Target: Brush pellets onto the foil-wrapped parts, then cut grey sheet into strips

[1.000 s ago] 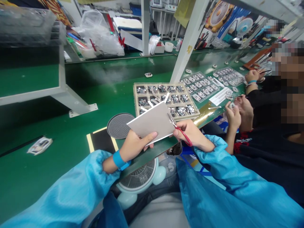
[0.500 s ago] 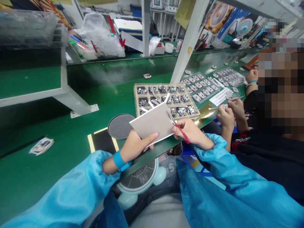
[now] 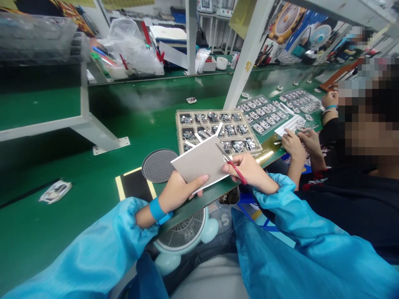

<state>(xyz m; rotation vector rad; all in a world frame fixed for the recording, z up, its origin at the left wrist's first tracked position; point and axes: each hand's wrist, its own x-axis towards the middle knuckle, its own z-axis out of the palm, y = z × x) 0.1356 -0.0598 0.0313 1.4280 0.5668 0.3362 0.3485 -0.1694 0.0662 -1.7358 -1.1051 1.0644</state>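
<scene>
Fingers of my left hand (image 3: 177, 192) pinch the grey sheet (image 3: 204, 162) above the bench (image 3: 93, 174) edge while my right hand (image 3: 247, 171), at its 3 o'clock, grips red-handled scissors (image 3: 232, 165); I judge the flat, thin, matte sheet could flex and skew the cut.

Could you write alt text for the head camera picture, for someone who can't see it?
A left hand holds a grey sheet while the right hand cuts its edge with red scissors, above a green table with a tray of small parts.
</scene>
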